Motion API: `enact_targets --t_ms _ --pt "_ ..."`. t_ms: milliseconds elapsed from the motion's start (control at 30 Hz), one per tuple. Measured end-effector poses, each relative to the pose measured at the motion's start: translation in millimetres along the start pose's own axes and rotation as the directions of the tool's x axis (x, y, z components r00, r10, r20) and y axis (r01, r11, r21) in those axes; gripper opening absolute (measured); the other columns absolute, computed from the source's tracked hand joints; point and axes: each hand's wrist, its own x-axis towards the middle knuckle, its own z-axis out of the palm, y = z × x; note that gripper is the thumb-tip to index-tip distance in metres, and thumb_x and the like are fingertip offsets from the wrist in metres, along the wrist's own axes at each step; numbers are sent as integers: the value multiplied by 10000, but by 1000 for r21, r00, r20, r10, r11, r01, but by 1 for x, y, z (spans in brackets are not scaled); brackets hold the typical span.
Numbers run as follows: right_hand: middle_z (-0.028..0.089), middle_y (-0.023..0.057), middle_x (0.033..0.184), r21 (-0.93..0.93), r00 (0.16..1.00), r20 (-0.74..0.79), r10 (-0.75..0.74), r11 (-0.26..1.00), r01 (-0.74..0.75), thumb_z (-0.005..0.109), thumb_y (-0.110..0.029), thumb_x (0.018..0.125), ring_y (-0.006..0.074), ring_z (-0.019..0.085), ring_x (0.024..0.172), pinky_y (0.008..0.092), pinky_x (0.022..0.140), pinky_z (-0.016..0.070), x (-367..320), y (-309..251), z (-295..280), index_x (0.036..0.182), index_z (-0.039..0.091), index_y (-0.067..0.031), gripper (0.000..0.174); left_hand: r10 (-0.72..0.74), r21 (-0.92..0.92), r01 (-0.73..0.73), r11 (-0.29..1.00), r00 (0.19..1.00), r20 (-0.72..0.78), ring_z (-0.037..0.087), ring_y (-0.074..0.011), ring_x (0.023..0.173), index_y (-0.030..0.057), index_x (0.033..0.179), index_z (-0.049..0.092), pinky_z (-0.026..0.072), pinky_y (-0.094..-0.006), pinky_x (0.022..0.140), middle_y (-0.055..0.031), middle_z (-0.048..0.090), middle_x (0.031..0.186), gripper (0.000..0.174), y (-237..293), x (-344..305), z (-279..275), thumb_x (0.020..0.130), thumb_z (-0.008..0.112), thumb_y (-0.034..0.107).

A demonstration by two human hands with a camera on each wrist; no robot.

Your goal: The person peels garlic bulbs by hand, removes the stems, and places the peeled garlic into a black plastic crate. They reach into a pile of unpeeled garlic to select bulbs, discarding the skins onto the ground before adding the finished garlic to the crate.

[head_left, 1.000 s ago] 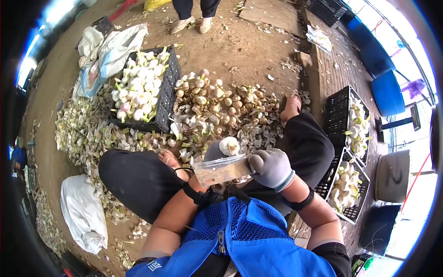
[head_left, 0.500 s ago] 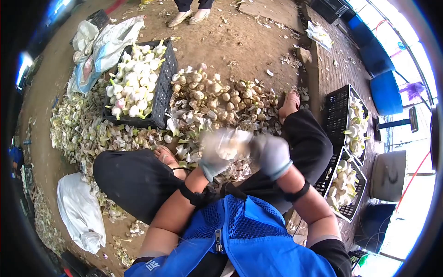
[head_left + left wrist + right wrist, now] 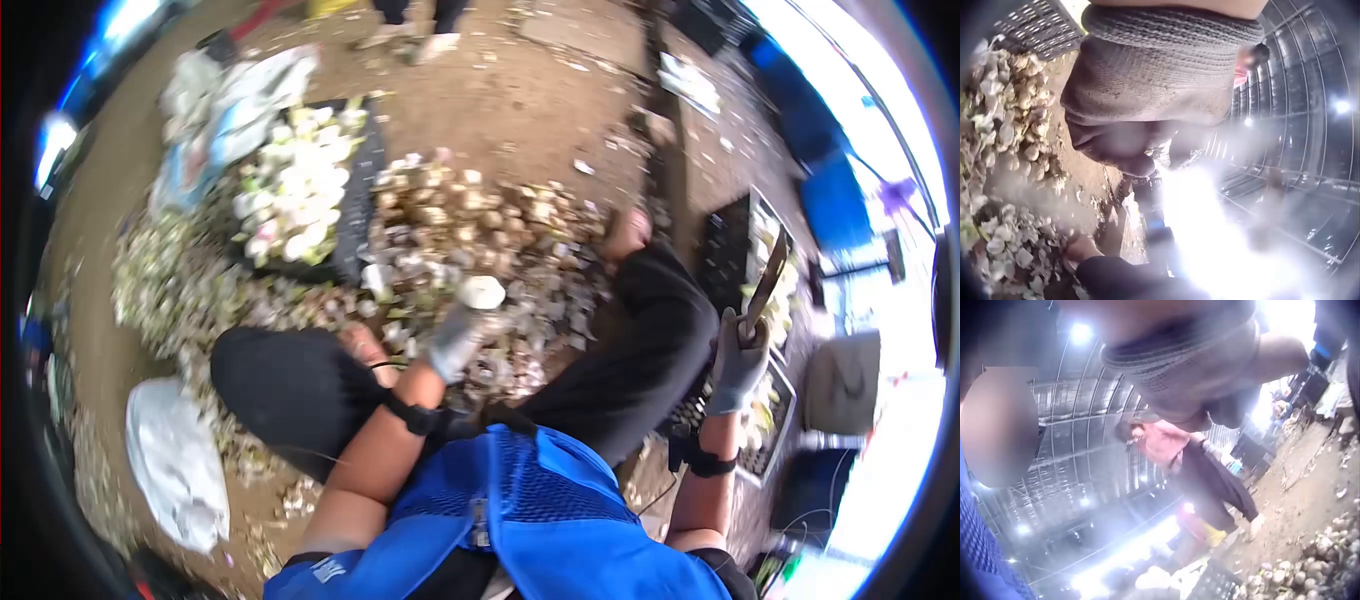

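Note:
My gloved left hand grips a peeled white garlic bulb above the heap of peelings between my legs. In the left wrist view the back of the same hand fills the top, and the bulb is hidden behind it. Out to the right, my gloved right hand holds a broad-bladed cleaver by the handle, its blade seen nearly edge-on. It overlaps the black crates of garlic on that side. The right wrist view shows this hand blurred against the light.
Unpeeled garlic bulbs lie piled ahead among loose skins. A black crate full of white garlic stands ahead left. On the right, another black crate sits on the planks. A white sack lies left. Another person stands beyond the pile.
The hands were together at the bulb, with the cleaver held level across it. Now my right hand has swung far right with the cleaver raised, while my left still holds the garlic.

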Motion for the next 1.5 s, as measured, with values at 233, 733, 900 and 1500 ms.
enact_targets --t_ms 233,733,900,1500 --pt "587 57 697 138 552 -732 398 881 -452 665 -123 758 136 514 501 301 445 417 -112 183 -207 869 536 -38 190 -51 -494 171 852 968 247 476 -125 597 32 971 561 453 -292 610 -8 505 693 199 -50 18 -7 799 548 132" --pt "636 213 997 -465 483 -765 426 154 -872 663 -254 722 342 623 885 430 803 483 -263 237 -222 1028 613 14 410 74 156 -102 983 982 175 647 -159 790 20 999 636 530 -311 702 -59 679 883 151 -44 17 31 902 564 110" --pt "611 63 886 413 665 -536 519 849 -329 625 -77 823 157 560 758 280 659 472 -129 172 -138 987 615 -40 169 308 821 -407 401 904 297 661 -179 725 53 1003 658 502 -319 697 -106 691 822 177 25 -15 82 859 623 149" --pt "448 208 1278 -83 896 194 -400 903 421 515 64 803 291 453 1206 374 1007 355 -68 -14 0 1022 569 18 230 247 337 740 582 234 -940 586 -307 1073 267 1456 192 463 -433 862 -177 591 1182 700 55 75 -301 846 534 247"
